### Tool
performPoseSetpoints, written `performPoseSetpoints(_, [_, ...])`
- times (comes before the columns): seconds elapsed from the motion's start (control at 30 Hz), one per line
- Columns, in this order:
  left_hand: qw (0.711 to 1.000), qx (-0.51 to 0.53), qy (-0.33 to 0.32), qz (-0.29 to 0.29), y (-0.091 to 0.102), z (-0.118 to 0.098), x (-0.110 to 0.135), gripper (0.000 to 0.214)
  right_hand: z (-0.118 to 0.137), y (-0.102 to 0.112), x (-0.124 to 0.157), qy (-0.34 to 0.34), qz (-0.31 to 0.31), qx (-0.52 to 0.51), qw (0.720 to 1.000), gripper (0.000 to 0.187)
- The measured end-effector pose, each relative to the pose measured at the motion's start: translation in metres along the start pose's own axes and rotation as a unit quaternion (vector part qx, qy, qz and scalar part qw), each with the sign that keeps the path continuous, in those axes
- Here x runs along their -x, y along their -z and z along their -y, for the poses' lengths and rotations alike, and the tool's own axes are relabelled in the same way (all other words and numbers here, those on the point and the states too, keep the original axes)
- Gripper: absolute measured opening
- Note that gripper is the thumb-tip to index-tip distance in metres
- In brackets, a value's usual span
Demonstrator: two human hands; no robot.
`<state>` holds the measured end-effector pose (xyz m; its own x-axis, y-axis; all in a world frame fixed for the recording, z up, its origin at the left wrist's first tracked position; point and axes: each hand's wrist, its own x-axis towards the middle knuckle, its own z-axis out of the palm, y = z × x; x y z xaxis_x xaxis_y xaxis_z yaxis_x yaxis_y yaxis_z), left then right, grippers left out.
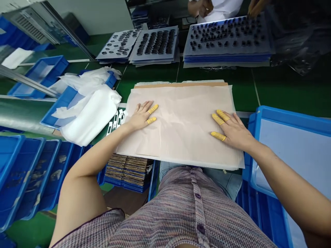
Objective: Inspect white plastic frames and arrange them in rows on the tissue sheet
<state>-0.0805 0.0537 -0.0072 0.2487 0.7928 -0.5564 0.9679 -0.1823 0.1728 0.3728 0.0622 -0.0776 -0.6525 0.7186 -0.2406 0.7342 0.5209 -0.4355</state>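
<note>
And there they were, the left hand and the right hand, well apart and pressed flat with fingers spread, gripping nothing, on a crinkled pale pink paper sheet! That sheet lay squarely on the green workbench, just in front of the person, over a strip of brown cardboard. Yellow finger cots covered 2 left fingers and 3 right! White plastic film spilled over a blue tray to the left, and another blue tray sat right. Up ahead, a co-worker's hands worked beside boards of black parts.
</note>
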Motion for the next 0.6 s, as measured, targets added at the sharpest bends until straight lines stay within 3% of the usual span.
performPoseSetpoints(0.4, [0.997,0.012,-0.002,-0.075,-0.009,0.01,-0.008,0.079,-0.013,0.008,-0.003,-0.069,0.042,-0.017,0.997,0.079])
performPoseSetpoints(0.6, [0.974,0.083,0.004,-0.212,-0.007,0.027,-0.004,0.077,-0.017,0.007,-0.001,-0.064,0.024,-0.059,0.996,0.081])
